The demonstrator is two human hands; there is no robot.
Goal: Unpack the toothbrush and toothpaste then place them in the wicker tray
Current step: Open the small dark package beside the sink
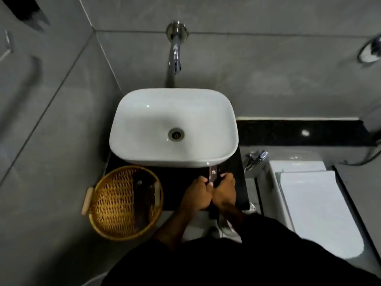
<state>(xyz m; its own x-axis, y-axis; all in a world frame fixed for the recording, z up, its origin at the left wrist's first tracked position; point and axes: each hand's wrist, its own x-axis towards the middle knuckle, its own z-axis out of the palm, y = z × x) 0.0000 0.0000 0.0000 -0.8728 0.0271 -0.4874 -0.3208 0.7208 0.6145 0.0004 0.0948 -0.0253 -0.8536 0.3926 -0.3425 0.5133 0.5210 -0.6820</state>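
Note:
A narrow dark brown packet [212, 174] with a small white logo sticks up between my two hands, just in front of the sink. My left hand [196, 195] and my right hand [224, 193] are pressed side by side and both grip the packet's lower part, which is hidden by the fingers. A round wicker tray [107, 207] with a wooden handle sits on the dark counter to the left. A second long dark packet [142, 201] lies across the tray. I cannot tell which packet holds the toothbrush.
A white basin [144, 112] stands on the black counter [181, 178], with a chrome wall tap [175, 52] above it. A white toilet [315, 205] is at the right, beside a chrome hose fitting [255, 158]. Grey tiled walls close in on the left and behind.

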